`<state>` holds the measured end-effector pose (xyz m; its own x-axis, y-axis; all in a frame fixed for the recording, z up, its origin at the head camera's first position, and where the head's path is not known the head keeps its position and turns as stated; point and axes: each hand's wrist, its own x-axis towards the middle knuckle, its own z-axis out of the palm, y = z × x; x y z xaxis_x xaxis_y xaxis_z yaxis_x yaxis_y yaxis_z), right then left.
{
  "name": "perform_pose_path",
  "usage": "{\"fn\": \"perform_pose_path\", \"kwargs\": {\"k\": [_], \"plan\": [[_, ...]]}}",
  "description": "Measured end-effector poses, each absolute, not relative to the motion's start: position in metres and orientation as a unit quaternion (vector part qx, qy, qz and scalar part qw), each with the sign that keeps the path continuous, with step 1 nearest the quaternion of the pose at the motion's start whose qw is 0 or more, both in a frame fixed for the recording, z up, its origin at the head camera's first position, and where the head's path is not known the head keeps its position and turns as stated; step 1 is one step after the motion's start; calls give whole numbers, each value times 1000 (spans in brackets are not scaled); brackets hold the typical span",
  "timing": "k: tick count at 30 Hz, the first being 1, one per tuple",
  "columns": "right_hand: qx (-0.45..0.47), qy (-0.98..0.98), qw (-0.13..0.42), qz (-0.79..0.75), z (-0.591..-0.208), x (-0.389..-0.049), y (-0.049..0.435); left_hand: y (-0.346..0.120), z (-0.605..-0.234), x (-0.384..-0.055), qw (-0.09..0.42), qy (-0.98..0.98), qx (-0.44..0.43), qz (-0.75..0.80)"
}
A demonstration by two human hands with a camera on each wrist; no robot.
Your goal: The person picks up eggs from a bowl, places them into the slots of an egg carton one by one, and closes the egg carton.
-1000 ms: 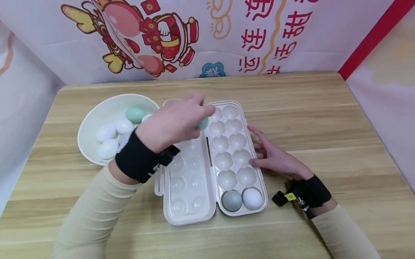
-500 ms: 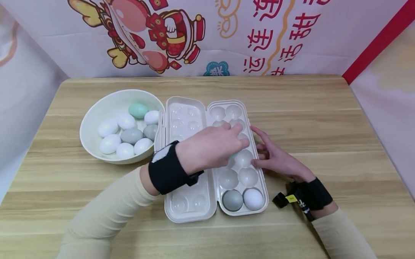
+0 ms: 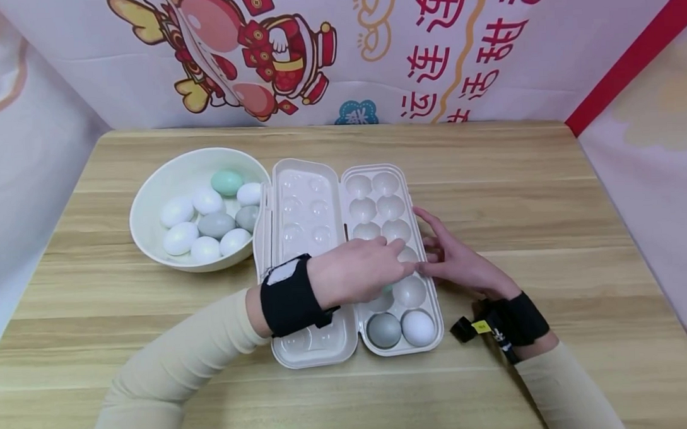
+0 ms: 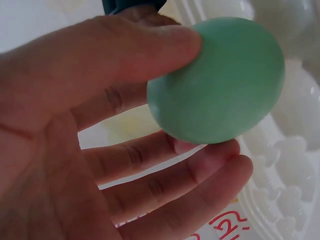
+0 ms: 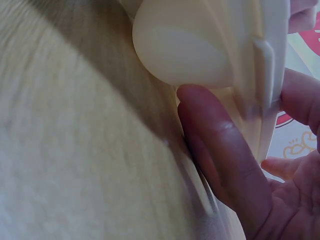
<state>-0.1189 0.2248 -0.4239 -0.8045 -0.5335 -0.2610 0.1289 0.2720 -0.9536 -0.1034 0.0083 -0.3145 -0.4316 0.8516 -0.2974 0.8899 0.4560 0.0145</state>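
A green egg is pinched between the thumb and fingertips of my left hand. In the head view this hand hovers over the cup half of an open white egg carton, covering most of the egg. It is above the second row from the near end. A grey egg and a white egg sit in the nearest cups. My right hand grips the carton's right side, thumb at the rim and fingers low beside the cups in the right wrist view.
A white bowl with several white, grey and green eggs stands left of the carton. Its right edge meets the carton's lid. Everything rests on a wooden table, with a printed cloth behind it.
My left hand has carried the green egg from above the lid, rightward and toward the near end of the cup half. My right hand keeps its place at the carton's side.
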Motion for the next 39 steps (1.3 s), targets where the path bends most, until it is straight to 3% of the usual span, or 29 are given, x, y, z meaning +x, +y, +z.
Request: {"fn": "perform_pose_path", "kwargs": {"k": [5,14,24,39], "plan": [[-133,744,281,-592,-424,-119,225,9,-322,-98,132,838,522,-82],[-120,731,287,-607,-423,-118,224,7,-336,-91,71,830,547,-84],[-117,727,287,-612,-424,-119,224,7,-345,-86,38,834,543,-92],[-120,729,280,-613,-426,-119,224,7,-340,-86,53,842,530,-91]]}}
